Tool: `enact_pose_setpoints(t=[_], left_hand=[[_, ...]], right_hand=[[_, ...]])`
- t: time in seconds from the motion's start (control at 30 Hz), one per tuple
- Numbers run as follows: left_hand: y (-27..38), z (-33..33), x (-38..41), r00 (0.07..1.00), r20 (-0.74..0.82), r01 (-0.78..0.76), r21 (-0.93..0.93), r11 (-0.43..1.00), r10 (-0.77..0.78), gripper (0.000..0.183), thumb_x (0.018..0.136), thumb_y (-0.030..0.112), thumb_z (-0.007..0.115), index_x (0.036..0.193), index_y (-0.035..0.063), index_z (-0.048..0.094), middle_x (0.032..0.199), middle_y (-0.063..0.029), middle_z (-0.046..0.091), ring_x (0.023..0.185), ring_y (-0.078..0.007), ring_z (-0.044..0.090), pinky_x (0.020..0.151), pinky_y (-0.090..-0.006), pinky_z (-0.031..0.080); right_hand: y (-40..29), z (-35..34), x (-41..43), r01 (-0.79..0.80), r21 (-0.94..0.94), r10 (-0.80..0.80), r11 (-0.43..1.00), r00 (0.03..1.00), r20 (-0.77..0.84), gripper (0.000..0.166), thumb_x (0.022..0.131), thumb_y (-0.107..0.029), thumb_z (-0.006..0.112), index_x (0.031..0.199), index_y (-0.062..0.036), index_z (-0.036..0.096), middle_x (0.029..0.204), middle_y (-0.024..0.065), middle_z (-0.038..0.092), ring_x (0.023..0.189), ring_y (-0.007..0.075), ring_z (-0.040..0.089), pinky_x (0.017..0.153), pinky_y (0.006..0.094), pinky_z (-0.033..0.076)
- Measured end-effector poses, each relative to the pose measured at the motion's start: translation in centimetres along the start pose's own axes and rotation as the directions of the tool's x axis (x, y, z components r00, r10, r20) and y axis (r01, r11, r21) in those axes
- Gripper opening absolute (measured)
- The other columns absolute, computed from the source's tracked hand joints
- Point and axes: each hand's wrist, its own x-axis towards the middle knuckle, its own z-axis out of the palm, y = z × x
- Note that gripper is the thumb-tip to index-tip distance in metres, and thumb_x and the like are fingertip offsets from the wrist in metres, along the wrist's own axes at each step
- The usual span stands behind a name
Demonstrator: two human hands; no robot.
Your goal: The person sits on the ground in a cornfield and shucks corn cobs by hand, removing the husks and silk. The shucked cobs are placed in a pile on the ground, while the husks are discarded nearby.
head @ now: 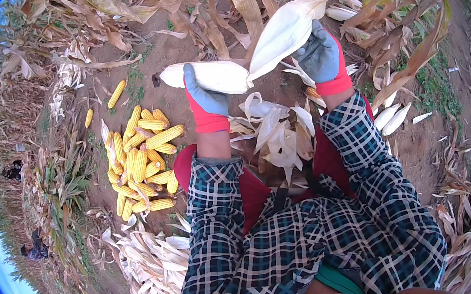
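My left hand [207, 95], in a grey-coated red work glove, grips a corn ear in pale husk [213, 77], its thumb across the top. In my right hand [317, 56], gloved the same way, is a broad peeled husk leaf [285, 33]. That leaf meets the ear at its right end, where I cannot tell if it is still attached. No kernels show on the held ear. Loose husks [277, 128] lie between my knees, below both hands. Left of my left hand is a heap of husked yellow corn ears [139, 159].
Stripped husks [153, 265] are piled at lower left. Unhusked ears [394, 119] lie on the soil to the right. Dry corn stalks and leaves [239, 3] lie ahead. Two single yellow ears [117, 94] rest beyond the heap. A person [36, 246] is far off at left.
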Motion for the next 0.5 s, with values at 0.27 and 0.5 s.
enact_pose_setpoints(t=[0.27,0.5], left_hand=[[1.1,-3.3,2.0,0.998,0.029,0.059,-0.138,0.989,-0.055,0.046,0.087,0.051,0.048,0.103,0.0098,0.06,0.101,-0.0113,0.064,0.091,-0.0309,0.063,0.08,-0.0508,0.051],[-0.3,0.1,-0.2,0.968,0.106,0.234,-0.059,0.97,-0.227,0.041,0.088,0.043,0.054,0.111,0.0088,0.054,0.098,-0.0108,0.063,0.089,-0.0251,0.063,0.081,-0.0396,0.053]], right_hand=[[0.4,3.5,-1.3,0.089,-0.598,0.172,0.796,0.915,0.365,0.051,0.09,-0.024,0.058,0.134,-0.0033,0.042,0.136,0.0162,0.046,0.128,0.0271,0.044,0.106,0.0407,0.035],[3.9,2.1,-2.2,0.269,-0.951,0.408,0.15,0.859,0.308,0.099,0.063,-0.035,0.082,0.144,-0.0081,0.031,0.147,0.0176,0.03,0.138,0.0312,0.027,0.113,0.0381,0.022]])
